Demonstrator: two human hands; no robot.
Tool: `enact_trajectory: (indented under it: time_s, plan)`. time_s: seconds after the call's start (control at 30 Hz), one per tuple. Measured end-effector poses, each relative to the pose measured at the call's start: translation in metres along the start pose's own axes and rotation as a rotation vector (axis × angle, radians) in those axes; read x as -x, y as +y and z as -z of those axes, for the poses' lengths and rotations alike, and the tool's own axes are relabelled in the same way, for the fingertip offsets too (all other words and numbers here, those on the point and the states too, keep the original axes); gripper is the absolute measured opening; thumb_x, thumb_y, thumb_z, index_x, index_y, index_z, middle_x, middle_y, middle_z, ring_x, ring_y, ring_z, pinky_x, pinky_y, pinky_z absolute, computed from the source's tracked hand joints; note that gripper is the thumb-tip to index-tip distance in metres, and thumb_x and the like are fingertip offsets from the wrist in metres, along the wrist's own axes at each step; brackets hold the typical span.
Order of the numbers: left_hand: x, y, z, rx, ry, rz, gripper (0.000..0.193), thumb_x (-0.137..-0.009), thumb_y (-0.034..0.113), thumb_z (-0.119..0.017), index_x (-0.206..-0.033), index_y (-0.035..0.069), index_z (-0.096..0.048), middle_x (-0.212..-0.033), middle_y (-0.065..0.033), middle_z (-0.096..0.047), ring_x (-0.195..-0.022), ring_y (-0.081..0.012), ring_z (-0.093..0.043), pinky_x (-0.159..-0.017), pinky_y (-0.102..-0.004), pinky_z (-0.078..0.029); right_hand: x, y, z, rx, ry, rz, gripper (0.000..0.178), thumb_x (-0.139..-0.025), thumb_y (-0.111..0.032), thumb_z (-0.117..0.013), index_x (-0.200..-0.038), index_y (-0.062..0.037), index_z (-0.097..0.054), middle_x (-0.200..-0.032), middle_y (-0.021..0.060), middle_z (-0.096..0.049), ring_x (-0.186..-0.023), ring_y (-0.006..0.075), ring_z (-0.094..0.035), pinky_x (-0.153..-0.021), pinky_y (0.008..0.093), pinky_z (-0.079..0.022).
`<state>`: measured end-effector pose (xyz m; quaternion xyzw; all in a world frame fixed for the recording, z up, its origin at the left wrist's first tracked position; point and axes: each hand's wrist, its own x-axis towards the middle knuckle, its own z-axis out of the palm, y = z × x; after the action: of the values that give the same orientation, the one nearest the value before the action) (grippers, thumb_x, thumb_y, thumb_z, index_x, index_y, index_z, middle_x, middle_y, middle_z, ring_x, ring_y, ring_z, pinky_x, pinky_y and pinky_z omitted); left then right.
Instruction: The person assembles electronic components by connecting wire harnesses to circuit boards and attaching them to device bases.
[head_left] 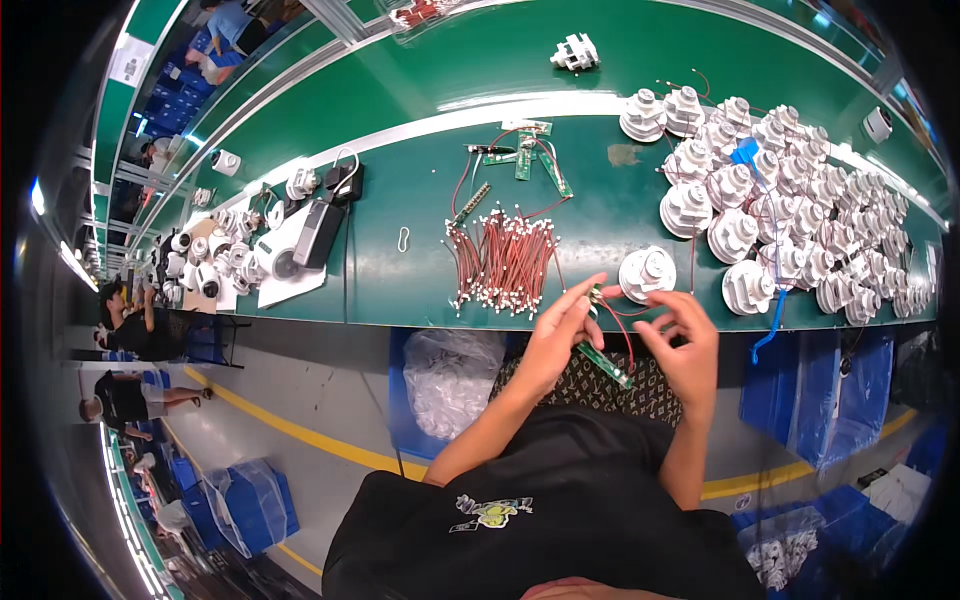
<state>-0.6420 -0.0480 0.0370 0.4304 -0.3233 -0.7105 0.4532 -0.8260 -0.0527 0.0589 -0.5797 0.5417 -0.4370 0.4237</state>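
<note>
From where I stand, the left hand (560, 338) grips a narrow green circuit board (606, 367) in its fingers at the near edge of the green desk (395, 290), a thin red wire (629, 345) looping beside it. The right hand (688, 350) is half curled; I can't quite tell whether its fingertips pinch anything. Just beyond sits a round, tiered white plastic part (648, 273).

Green circuit board (606, 367), red wires (507, 264), white fixtures (688, 208), green tabletop (395, 205)
</note>
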Motion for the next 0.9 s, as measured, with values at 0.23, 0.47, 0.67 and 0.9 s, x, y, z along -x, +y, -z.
enact_trajectory:
  time_s: [0.23, 0.47, 0.67, 0.9]
  plan:
    - [-0.009, 0.015, 0.002, -0.042, 0.038, -0.081, 0.045, -0.101, 0.027, -0.041, -0.139, 0.003, -0.041, -0.125, -0.0102, -0.058, -0.072, -0.0080, -0.056, -0.069, -0.0222, -0.046, -0.018, 0.025, -0.008, 0.070, 0.316, 0.073, 0.029, -0.081, 0.001, -0.064, -0.110, -0.0010, -0.062, -0.104, 0.0100, -0.063, -0.084, 0.0153, -0.060, -0.073, 0.0266, -0.048]
    - [-0.018, 0.013, 0.000, -0.043, -0.005, -0.077, 0.042, -0.100, 0.022, -0.040, -0.136, 0.001, -0.043, -0.124, -0.0129, -0.059, -0.068, -0.0089, -0.055, -0.068, -0.0224, -0.045, -0.025, 0.043, -0.019, 0.099, 0.341, 0.165, 0.042, -0.077, 0.000, -0.064, -0.118, 0.0016, -0.056, -0.121, 0.0161, -0.056, -0.110, 0.0306, -0.056, -0.094, 0.0358, -0.045]
    - [-0.019, 0.014, -0.006, -0.059, 0.018, -0.090, 0.042, -0.100, 0.021, -0.040, -0.136, 0.001, -0.043, -0.127, -0.0131, -0.057, -0.070, -0.0090, -0.054, -0.070, -0.0236, -0.045, -0.026, 0.045, -0.016, 0.108, 0.331, 0.228, 0.045, -0.077, -0.002, -0.064, -0.121, 0.0031, -0.054, -0.123, 0.0200, -0.057, -0.116, 0.0334, -0.055, -0.099, 0.0390, -0.042]
    - [-0.048, 0.005, -0.020, -1.059, 0.086, -0.591, 0.088, -0.071, 0.030, -0.080, -0.140, 0.002, -0.034, -0.140, -0.0201, -0.034, -0.125, -0.0326, -0.039, -0.103, -0.0415, -0.034, -0.023, 0.050, -0.018, 0.015, 0.325, 0.136, 0.035, -0.088, -0.011, -0.047, -0.119, 0.0002, -0.058, -0.117, 0.0172, -0.062, -0.110, 0.0317, -0.058, -0.096, 0.0385, -0.042]
